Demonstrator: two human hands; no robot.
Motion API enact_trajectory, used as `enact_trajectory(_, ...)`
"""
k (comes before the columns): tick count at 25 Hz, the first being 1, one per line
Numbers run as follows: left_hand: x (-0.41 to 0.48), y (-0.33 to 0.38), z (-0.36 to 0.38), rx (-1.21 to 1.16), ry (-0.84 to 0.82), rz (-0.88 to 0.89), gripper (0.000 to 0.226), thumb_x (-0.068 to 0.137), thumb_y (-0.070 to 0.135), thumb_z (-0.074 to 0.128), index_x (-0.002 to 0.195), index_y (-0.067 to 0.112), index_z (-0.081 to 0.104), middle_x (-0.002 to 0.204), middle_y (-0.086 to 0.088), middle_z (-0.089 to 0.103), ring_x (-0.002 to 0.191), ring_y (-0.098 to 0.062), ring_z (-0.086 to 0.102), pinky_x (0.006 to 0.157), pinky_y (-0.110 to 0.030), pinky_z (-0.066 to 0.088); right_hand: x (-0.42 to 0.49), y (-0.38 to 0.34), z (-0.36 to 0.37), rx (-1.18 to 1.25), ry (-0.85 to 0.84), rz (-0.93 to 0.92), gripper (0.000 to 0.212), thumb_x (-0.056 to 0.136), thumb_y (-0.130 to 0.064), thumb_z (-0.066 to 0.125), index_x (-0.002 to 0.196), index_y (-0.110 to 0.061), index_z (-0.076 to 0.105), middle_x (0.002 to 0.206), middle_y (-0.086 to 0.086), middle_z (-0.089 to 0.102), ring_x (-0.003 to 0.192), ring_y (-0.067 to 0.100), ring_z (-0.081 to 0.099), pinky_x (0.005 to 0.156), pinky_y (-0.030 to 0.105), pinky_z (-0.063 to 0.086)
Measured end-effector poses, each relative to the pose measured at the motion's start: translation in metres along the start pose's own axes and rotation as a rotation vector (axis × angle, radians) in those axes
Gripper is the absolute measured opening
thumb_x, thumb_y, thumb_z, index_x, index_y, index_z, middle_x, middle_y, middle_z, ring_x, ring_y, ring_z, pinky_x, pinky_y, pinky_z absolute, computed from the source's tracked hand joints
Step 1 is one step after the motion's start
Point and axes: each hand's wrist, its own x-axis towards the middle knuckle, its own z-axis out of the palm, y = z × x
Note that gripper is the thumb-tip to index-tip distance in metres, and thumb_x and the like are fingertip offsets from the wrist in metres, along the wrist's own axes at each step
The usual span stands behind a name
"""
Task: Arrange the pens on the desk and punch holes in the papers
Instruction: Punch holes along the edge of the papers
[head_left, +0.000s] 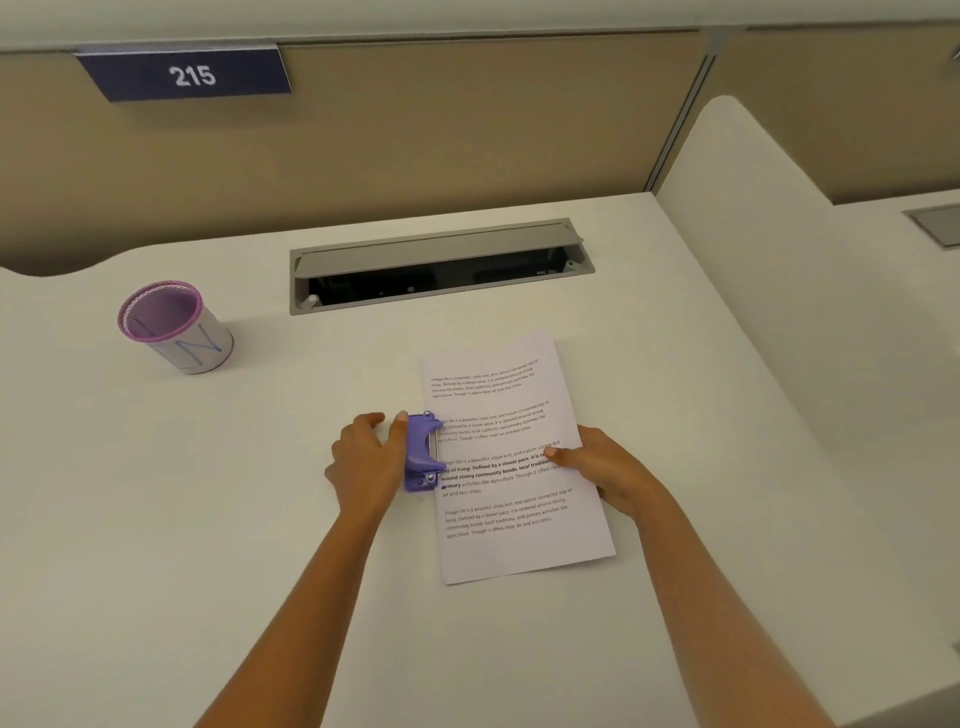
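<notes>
Papers (498, 551) are lying mid-tabletop (208, 519), long axis running from near edge to far edge, left margin sitting inside the hole punch (421, 452). The left hand (363, 457) is gripping the hole punch; the right hand (608, 467) is pinching the opposite margin.

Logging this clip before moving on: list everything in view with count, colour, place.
hole punch: one, purple, on the paper's left edge
paper: sheet count unclear, white, printed, desk centre
cup: one, white, purple rim, desk left
cable tray: one, grey, open, desk rear
number plate: one, dark blue, on the partition
desk: one, white, underneath everything
partition: one, beige, behind desk
left hand: one, grips the hole punch
right hand: one, pinches the paper's right edge
</notes>
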Motion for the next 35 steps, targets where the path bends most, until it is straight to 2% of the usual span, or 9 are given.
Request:
enact_trajectory(2, -0.005, -0.002, -0.005, 0.086, -0.049, -0.020, 0.048, 0.089, 0.057, 0.045, 0.115, 0.020, 0.062, 0.120, -0.001, 0.064, 0.112, -0.026, 0.055, 0.094, -0.044, 0.036, 0.000, -0.001, 0.002, 0.009, 0.007, 0.004, 0.035, 0.093, -0.011, 0.061, 0.128, -0.014, 0.058, 0.117, 0.002, 0.069, 0.105, 0.021, 0.067, 0.094, 0.041, 0.053)
enact_trajectory(5, -0.009, 0.000, -0.008, 0.115, -0.076, -0.034, 0.044, 0.085, 0.060, 0.050, 0.102, 0.024, 0.067, 0.106, 0.004, 0.068, 0.104, -0.024, 0.057, 0.083, -0.038, 0.032, -0.002, 0.000, 0.005, 0.012, 0.015, 0.003, 0.034, 0.093, -0.009, 0.061, 0.127, -0.014, 0.059, 0.117, 0.004, 0.069, 0.105, 0.023, 0.067, 0.094, 0.043, 0.053)
enact_trajectory(9, -0.006, 0.003, -0.009, 0.105, -0.107, -0.066, 0.031, 0.083, 0.058, 0.055, 0.083, 0.029, 0.066, 0.089, 0.006, 0.065, 0.099, -0.025, 0.057, 0.083, -0.039, 0.029, -0.006, -0.001, 0.006, 0.009, 0.028, -0.023, 0.034, 0.093, -0.010, 0.061, 0.126, -0.014, 0.060, 0.115, 0.003, 0.071, 0.103, 0.022, 0.069, 0.091, 0.042, 0.054)
enact_trajectory(13, -0.003, 0.004, -0.006, 0.044, -0.145, -0.096, 0.032, 0.082, 0.054, 0.060, 0.073, 0.024, 0.067, 0.083, 0.003, 0.067, 0.090, -0.025, 0.057, 0.080, -0.038, 0.027, -0.012, 0.000, 0.003, -0.023, 0.052, -0.042, 0.034, 0.093, -0.010, 0.061, 0.127, -0.015, 0.059, 0.118, 0.004, 0.070, 0.104, 0.024, 0.068, 0.094, 0.045, 0.053)
enact_trajectory(21, -0.005, 0.005, -0.008, -0.002, -0.175, -0.123, 0.032, 0.083, 0.051, 0.060, 0.079, 0.020, 0.068, 0.081, 0.004, 0.064, 0.080, -0.023, 0.055, 0.081, -0.038, 0.028, -0.027, -0.005, -0.036, 0.018, 0.156, -0.065, 0.036, 0.091, -0.008, 0.063, 0.126, -0.010, 0.060, 0.121, 0.010, 0.068, 0.107, 0.031, 0.067, 0.099, 0.052, 0.049)
enact_trajectory(25, -0.001, 0.001, -0.009, -0.088, -0.195, -0.108, 0.025, 0.085, 0.044, 0.061, 0.088, 0.020, 0.065, 0.093, 0.001, 0.066, 0.092, -0.025, 0.059, 0.091, -0.042, 0.044, -0.031, -0.012, -0.078, 0.061, 0.208, -0.063, 0.036, 0.090, -0.006, 0.064, 0.126, -0.006, 0.060, 0.120, 0.015, 0.068, 0.104, 0.035, 0.067, 0.097, 0.053, 0.049)
enact_trajectory(29, 0.002, -0.001, -0.010, -0.125, -0.198, -0.091, 0.028, 0.087, 0.040, 0.062, 0.099, 0.014, 0.065, 0.098, -0.002, 0.065, 0.092, -0.023, 0.058, 0.081, -0.037, 0.045, -0.024, -0.019, -0.117, 0.090, 0.233, -0.019, 0.038, 0.089, -0.002, 0.062, 0.127, -0.002, 0.057, 0.122, 0.020, 0.066, 0.108, 0.039, 0.064, 0.099, 0.056, 0.047)
enact_trajectory(35, 0.007, 0.002, -0.007, -0.173, -0.207, -0.111, 0.026, 0.087, 0.037, 0.061, 0.092, 0.012, 0.066, 0.095, -0.003, 0.066, 0.091, -0.024, 0.058, 0.077, -0.034, 0.042, -0.007, -0.029, -0.144, 0.059, 0.186, 0.044, 0.040, 0.089, -0.002, 0.063, 0.128, -0.001, 0.055, 0.124, 0.021, 0.064, 0.111, 0.041, 0.062, 0.100, 0.058, 0.045)
